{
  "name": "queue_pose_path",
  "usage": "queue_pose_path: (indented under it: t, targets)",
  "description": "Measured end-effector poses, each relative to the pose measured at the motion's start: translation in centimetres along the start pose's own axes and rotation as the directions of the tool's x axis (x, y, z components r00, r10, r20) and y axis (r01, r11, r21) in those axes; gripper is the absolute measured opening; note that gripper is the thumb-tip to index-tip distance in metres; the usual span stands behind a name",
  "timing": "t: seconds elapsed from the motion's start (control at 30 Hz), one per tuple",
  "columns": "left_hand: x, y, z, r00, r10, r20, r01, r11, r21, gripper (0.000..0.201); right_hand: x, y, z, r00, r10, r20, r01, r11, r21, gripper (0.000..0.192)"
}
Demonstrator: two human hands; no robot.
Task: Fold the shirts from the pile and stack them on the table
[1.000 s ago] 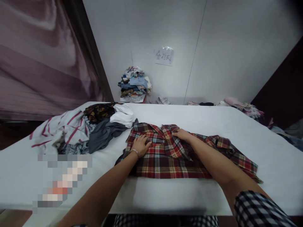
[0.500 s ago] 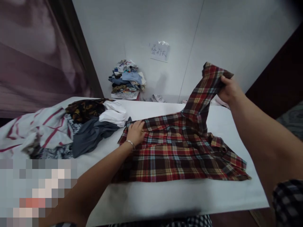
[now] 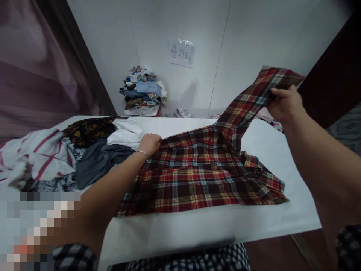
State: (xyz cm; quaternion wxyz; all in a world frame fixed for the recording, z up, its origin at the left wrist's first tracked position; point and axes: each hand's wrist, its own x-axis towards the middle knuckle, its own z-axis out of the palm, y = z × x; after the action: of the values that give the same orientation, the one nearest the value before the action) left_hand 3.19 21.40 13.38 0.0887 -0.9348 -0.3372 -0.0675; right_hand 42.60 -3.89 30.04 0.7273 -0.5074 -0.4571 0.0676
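Sleeve of the red plaid cotton shirt [image 3: 203, 169] is gripped aloft by the right hand [image 3: 284, 105]; the shoulder is pinned flat under the curled left hand [image 3: 150, 143], keeping it taut.

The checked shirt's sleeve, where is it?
In the head view, the sleeve is lifted off the white table on the right, pinched in the right hand.

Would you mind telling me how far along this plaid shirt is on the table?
Done: the plaid shirt lies spread on the white table. In hand: the left hand grips its far left edge, while the right hand lifts one sleeve clear. Left: no fold shows, and the pile of loose clothes lies unsorted beside it.
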Motion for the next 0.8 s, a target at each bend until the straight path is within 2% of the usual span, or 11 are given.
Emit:
queue_pose_path:
  t: [0.1,0.17,0.23,0.3,0.4,0.5,0.57,0.67,0.73,0.8]
  targets:
    - [-4.2,0.2,-0.7,0.985,0.142,-0.1,-0.146,0.989,-0.031,0.026,-4.1,-2.1,-1.8,0.997,-0.083,0.009,0.082,0.995,0.056,0.04]
    - [-7.4,0.7,0.0,0.969,0.229,-0.099,-0.238,0.967,-0.093,0.024,-8.2,-3.1,-2.9,0.996,-0.089,0.018,0.089,0.995,0.04,0.042]
    - [-10.1,1.4,1.4,0.954,0.294,-0.059,-0.299,0.942,-0.15,0.024,-12.6,-3.5,-3.9,1.0,-0.019,-0.022,0.019,1.0,-0.012,0.046]
    - [-12.1,1.9,3.2,0.949,0.314,-0.025,-0.313,0.933,-0.175,0.027,-16.6,-3.4,-4.7,0.991,0.104,-0.088,-0.11,0.991,-0.072,0.042]
    - [-13.2,2.1,4.9,0.961,0.275,-0.045,-0.278,0.941,-0.194,0.03,-20.7,-2.7,-6.1,0.95,0.245,-0.194,-0.242,0.97,0.039,0.034]
    - [-13.1,2.1,4.8,0.977,0.188,-0.102,-0.204,0.96,-0.192,0.033,-22.4,-2.6,-7.3,0.92,0.29,-0.263,-0.223,0.94,0.258,0.033]
    - [-13.3,2.5,4.1,0.976,0.166,-0.139,-0.191,0.962,-0.195,0.035,-22.5,-2.9,-8.0,0.915,0.287,-0.285,-0.193,0.929,0.315,0.029]
    - [-14.3,3.6,3.1,0.962,0.228,-0.15,-0.254,0.95,-0.182,0.036,-22.1,-3.6,-8.7,0.925,0.247,-0.288,-0.157,0.94,0.303,0.024]
    - [-15.1,4.2,3.0,0.962,0.261,-0.084,-0.271,0.95,-0.157,0.034,-21.7,-3.7,-8.8,0.935,0.233,-0.268,-0.162,0.951,0.262,0.021]
    - [-15.7,4.5,3.3,0.968,0.252,-0.007,-0.25,0.957,-0.145,0.034,-21.3,-3.6,-8.8,0.937,0.163,-0.31,-0.129,0.983,0.128,0.021]
